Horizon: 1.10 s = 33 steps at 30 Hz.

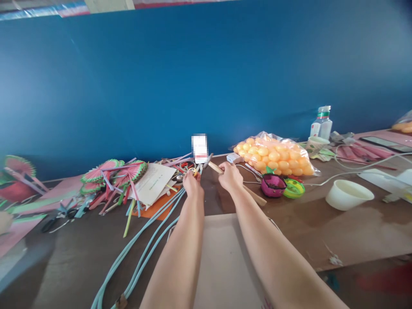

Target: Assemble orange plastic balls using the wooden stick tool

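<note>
My right hand (pixel 231 176) is closed around the wooden handle of a hammer (pixel 255 196). The hammer's dark metal head points up and left, towards my other hand. To its left, my left hand (pixel 192 182) has its fingers pinched together at the far side of the table, and what they hold is too small and blurred to name. Long light-blue tubes (pixel 141 246) run from beside that hand towards the front of the table. A white upright card or screen (pixel 200 149), partly blurred out, stands just behind both hands.
Left are red-and-green paper fans (pixel 107 169), a paper sheet (pixel 157 182) and scissors (pixel 53 221). Right are a bag of orange balls (pixel 275 155), a purple pouch (pixel 273 185), a green dish (pixel 294 188), a white cup (pixel 349 195) and clear bottles (pixel 322 122). A blue wall (pixel 206 73) closes the back.
</note>
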Available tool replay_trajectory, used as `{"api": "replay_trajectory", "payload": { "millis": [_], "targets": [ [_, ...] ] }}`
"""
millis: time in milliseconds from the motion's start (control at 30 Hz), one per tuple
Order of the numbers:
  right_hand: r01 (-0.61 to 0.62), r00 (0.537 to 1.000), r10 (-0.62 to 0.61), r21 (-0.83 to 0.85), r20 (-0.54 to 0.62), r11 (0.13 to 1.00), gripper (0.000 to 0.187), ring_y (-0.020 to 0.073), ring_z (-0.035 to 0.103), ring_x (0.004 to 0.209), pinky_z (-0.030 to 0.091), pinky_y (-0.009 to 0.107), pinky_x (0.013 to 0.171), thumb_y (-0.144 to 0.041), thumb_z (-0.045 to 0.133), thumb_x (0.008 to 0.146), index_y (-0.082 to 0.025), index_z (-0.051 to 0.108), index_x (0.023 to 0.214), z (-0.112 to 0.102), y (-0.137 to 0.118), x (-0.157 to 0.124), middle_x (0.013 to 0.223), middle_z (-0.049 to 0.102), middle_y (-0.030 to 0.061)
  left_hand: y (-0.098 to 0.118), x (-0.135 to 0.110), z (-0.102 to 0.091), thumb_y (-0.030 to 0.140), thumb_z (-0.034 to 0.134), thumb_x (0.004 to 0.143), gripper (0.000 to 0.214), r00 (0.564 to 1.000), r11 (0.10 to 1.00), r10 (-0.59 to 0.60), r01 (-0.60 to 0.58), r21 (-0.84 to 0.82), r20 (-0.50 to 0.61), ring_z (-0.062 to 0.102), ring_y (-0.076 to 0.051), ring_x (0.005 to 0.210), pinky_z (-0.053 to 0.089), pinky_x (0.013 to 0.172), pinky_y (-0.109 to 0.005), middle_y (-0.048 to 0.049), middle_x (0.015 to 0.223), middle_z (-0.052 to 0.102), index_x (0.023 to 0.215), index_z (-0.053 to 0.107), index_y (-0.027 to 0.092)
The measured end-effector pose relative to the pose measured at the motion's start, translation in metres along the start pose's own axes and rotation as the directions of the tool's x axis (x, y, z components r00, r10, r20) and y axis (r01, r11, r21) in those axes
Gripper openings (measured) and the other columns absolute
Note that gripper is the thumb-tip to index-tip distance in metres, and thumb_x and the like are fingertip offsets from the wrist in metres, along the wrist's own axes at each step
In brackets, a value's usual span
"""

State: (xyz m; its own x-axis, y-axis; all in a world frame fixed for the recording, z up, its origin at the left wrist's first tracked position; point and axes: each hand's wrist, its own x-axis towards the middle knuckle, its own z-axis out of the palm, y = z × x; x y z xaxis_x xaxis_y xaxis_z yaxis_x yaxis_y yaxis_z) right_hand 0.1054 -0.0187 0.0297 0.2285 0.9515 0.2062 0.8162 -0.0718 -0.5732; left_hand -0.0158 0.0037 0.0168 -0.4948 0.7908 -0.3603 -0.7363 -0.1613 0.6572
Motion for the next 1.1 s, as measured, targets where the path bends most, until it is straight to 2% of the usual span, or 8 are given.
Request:
{"api": "replay_trajectory", "payload": {
  "millis": [167,267,400,500,633,767,933,1100],
  "targets": [
    [-0.112,0.97,0.127,-0.08,0.206,0.99,0.034,0.0294,0.06,0.109,0.048,0.041,0.086,-0.021,0.061,0.079,-0.024,0.064,0.113,0.01,0.008,0.004,0.121,0.059,0.013,-0.001,-0.001,-0.001,0.02,0.05,0.09,0.008,0.996,0.998,-0.057,0.058,-0.021,0.075,0.061,-0.009,0.065,0.052,0.067,-0.022,-0.0033,0.081,0.06,0.091,0.057,0.016],
    [-0.112,0.961,0.131,-0.09,0.245,0.99,0.033,0.0299,0.062,0.107,0.049,0.041,0.084,-0.021,0.064,0.078,-0.02,0.067,0.111,0.016,0.011,0.005,0.119,0.061,0.0169,-0.001,-0.004,-0.001,0.022,0.051,0.09,0.01,0.991,0.996,-0.085,0.087,-0.018,0.102,0.062,-0.01,0.068,0.051,0.066,-0.022,-0.004,0.082,0.06,0.092,0.058,0.016],
    [-0.104,0.961,0.127,-0.106,0.247,0.989,0.027,0.0295,0.064,0.1,0.05,0.041,0.08,-0.022,0.066,0.076,-0.018,0.071,0.102,0.02,0.014,0.006,0.109,0.067,0.0176,-0.001,-0.007,-0.001,0.024,0.052,0.09,0.011,0.98,0.994,-0.103,0.105,-0.005,0.169,0.063,-0.011,0.07,0.05,0.066,-0.023,-0.0053,0.084,0.062,0.093,0.059,0.015],
    [-0.092,0.977,0.108,-0.09,0.183,0.992,0.027,0.0312,0.062,0.104,0.049,0.045,0.084,-0.022,0.067,0.074,-0.021,0.072,0.101,0.019,0.014,0.006,0.111,0.067,0.0171,-0.002,-0.008,-0.001,0.026,0.053,0.089,0.012,0.971,0.993,-0.118,0.116,0.02,0.21,0.063,-0.012,0.071,0.049,0.066,-0.024,-0.0059,0.085,0.062,0.094,0.059,0.016],
    [-0.015,0.999,0.006,0.219,0.041,0.976,0.027,0.025,0.062,0.106,0.048,0.041,0.09,-0.026,0.061,0.082,-0.023,0.07,0.107,0.018,0.009,0.007,0.113,0.068,0.0117,-0.003,-0.012,0.0,0.024,0.054,0.088,0.01,0.946,0.991,-0.132,0.121,0.057,0.295,0.063,-0.013,0.069,0.048,0.064,-0.024,-0.0057,0.085,0.064,0.092,0.058,0.016],
    [0.014,0.995,-0.078,0.672,0.066,0.741,0.026,0.0171,0.067,0.094,0.05,0.03,0.086,-0.033,0.057,0.086,-0.021,0.07,0.105,0.022,0.003,0.012,0.101,0.073,0.0051,-0.003,-0.018,0.001,0.023,0.057,0.085,0.012,0.893,0.99,-0.136,0.104,0.099,0.429,0.063,-0.012,0.068,0.049,0.066,-0.024,-0.0053,0.085,0.065,0.093,0.06,0.015],
    [-0.139,0.976,-0.093,0.893,0.197,0.428,0.038,0.017,0.068,0.084,0.054,0.029,0.077,-0.047,0.061,0.082,-0.019,0.07,0.107,0.026,0.002,0.012,0.091,0.073,0.0044,-0.005,-0.021,-0.001,0.028,0.062,0.082,0.02,0.849,0.983,-0.118,0.027,0.181,0.515,0.061,-0.012,0.066,0.048,0.064,-0.024,-0.0054,0.082,0.066,0.095,0.063,0.014],
    [-0.151,0.974,-0.094,0.904,0.204,0.399,0.043,0.0176,0.068,0.081,0.054,0.029,0.073,-0.048,0.071,0.072,-0.019,0.072,0.104,0.029,0.005,0.013,0.091,0.074,0.0047,-0.009,-0.018,-0.002,0.03,0.068,0.078,0.022,0.848,0.968,-0.074,-0.065,0.242,0.524,0.062,-0.013,0.067,0.048,0.064,-0.025,-0.0041,0.081,0.065,0.092,0.065,0.015]
  ]
}}
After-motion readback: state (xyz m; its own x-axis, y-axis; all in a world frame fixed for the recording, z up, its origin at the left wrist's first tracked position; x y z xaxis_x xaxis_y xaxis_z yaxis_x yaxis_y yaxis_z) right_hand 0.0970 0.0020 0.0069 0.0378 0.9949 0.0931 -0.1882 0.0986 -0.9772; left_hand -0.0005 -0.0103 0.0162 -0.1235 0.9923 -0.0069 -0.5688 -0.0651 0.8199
